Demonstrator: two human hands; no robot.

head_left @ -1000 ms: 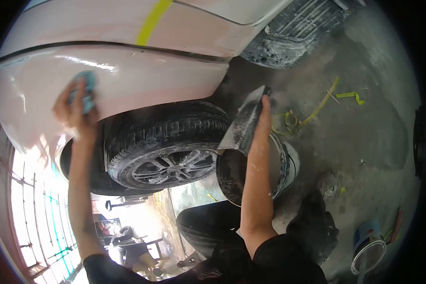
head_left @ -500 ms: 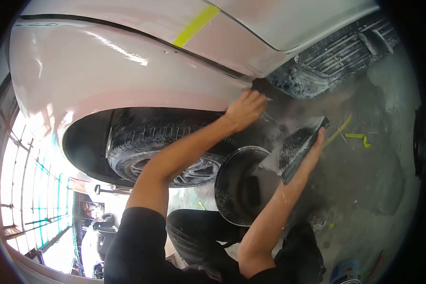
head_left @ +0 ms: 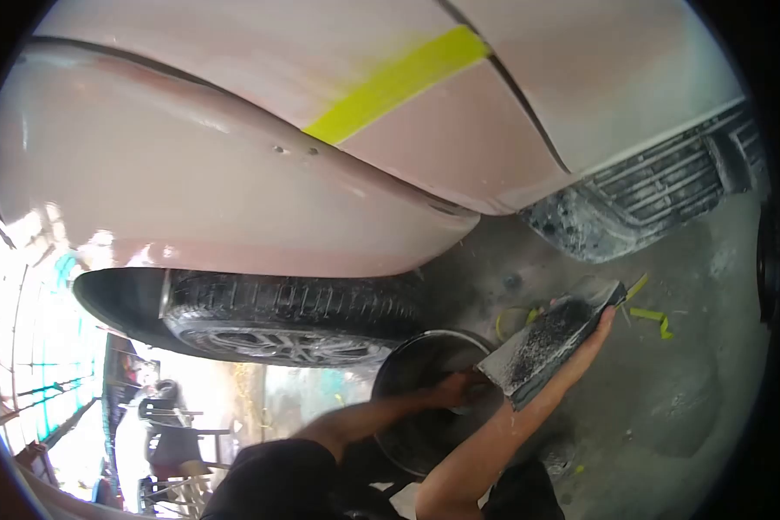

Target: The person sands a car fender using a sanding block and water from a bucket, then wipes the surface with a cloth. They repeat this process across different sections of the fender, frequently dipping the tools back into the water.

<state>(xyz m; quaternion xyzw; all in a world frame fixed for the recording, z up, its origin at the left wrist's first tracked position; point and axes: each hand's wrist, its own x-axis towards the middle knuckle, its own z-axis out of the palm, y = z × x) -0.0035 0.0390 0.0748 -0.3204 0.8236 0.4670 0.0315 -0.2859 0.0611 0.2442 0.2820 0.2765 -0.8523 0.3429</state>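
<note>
My right hand (head_left: 591,347) grips the edge of a dark, white-speckled sheet (head_left: 550,342), bent along its length and held tilted beside a black bucket (head_left: 386,381). Inside the bucket's opening is my left hand (head_left: 451,393), dim, with its fingers seemingly curled; the near end of the sheet covers part of that area, and I cannot make out what those fingers hold. Just above the bucket stands a car with a pale, pinkish fender (head_left: 234,208) and a tyre (head_left: 286,299) under the wheel arch.
Yellow-green tape (head_left: 399,82) crosses a body panel above the fender. A dusty black grille (head_left: 659,191) sits at the upper right. Scraps of yellow tape (head_left: 654,321) lie on the grey floor (head_left: 667,390) right of the sheet. Bright light comes from the left.
My left hand has left the fender's lower corner and dropped into the bucket. The sheet stays in my right hand. My view has shifted, so the car panels appear lower.
</note>
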